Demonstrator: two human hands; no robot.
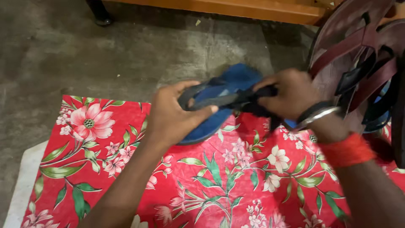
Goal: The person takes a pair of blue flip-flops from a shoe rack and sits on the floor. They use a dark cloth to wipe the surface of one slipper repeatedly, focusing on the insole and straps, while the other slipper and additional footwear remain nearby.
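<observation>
**A:** What do the hands have hold of?

**B:** A blue flip-flop sandal [228, 90], lifted just above the red flowered cloth [219, 181], a little toward twelve o'clock from the middle of the view. The left hand [175, 114] clamps its nine o'clock end, thumb laid across the top and fingers curled under the sole.

**A:** And the other hand?

**B:** The right hand [291, 93] comes in from three o'clock and is closed around the dark strap [219, 100], which runs across the sandal between the two hands. A black bit of material hangs from that fist; I cannot tell what it is.

**A:** Anything on the wrist?

**B:** Metal and dark bangles [316, 116], then a red thread band [348, 150] further up the forearm.

**A:** What lies around them?

**B:** At two o'clock, a heap of maroon sandals [358, 50] with dark straps, just beside the right wrist. At twelve o'clock, an orange wooden bench edge [236, 8] over the grey concrete floor [105, 55]. The cloth fills the six o'clock half.
</observation>
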